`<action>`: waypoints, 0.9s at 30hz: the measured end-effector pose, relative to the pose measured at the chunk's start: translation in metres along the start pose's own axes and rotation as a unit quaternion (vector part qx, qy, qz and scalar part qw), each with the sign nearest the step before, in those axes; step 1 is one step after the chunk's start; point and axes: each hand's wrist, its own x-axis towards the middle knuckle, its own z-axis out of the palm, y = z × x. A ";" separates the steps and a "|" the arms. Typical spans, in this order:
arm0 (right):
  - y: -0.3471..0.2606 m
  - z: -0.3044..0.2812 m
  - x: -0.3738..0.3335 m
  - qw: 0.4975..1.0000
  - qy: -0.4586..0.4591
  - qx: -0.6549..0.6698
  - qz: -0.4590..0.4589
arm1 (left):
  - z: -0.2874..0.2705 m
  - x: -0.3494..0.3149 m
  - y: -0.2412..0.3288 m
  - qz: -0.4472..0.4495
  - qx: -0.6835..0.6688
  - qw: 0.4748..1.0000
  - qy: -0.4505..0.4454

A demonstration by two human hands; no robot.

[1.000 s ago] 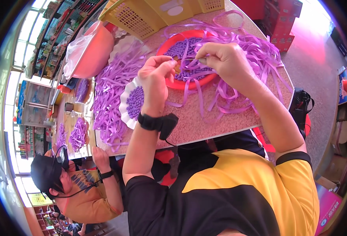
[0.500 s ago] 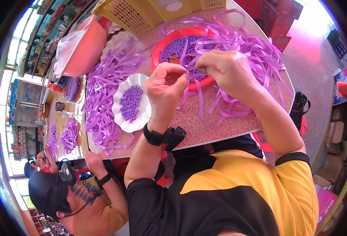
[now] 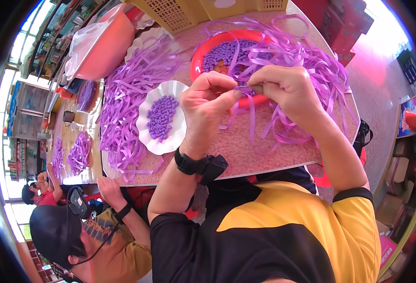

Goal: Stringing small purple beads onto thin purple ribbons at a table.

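My left hand [image 3: 205, 106], with a black band and a small black device on its wrist, pinches something small and purple at its fingertips, perhaps a ribbon knot. Opposite it, the fingertips of my right hand [image 3: 288, 89] are closed on a thin needle-like piece [image 3: 244, 87] that bridges the gap between the hands. Both hands are over the near edge of a red bowl [image 3: 197, 63] of small purple pieces [image 3: 217, 53]. A purple ribbon [image 3: 252, 122] hangs down below my fingers. Left of my left hand stands a white scalloped dish [image 3: 144, 127] holding more small purple pieces [image 3: 161, 118].
Loose purple ribbons [image 3: 319, 70] spill across the table [image 3: 283, 162] at right; another heap [image 3: 123, 113] lies at left. A yellow basket [image 3: 189, 16] and a large pink basin [image 3: 106, 47] stand at the far side. A co-worker [image 3: 109, 245] in a black cap sits at my left.
Both hands and the table's things appear slightly farther right in the view. The hands keep their pinch, and the thin piece still bridges them. The co-worker's head has shifted a little.
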 end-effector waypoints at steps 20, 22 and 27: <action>0.001 -0.006 0.001 0.993 -0.056 0.103 0.028 | 0.003 -0.004 0.005 0.045 0.018 0.999 -0.011; 0.003 -0.005 0.000 0.993 -0.064 0.101 0.021 | 0.005 -0.006 0.006 0.046 0.017 0.999 -0.010; 0.001 0.001 0.000 0.991 -0.071 0.114 0.024 | 0.004 -0.008 0.000 0.079 0.058 0.995 -0.031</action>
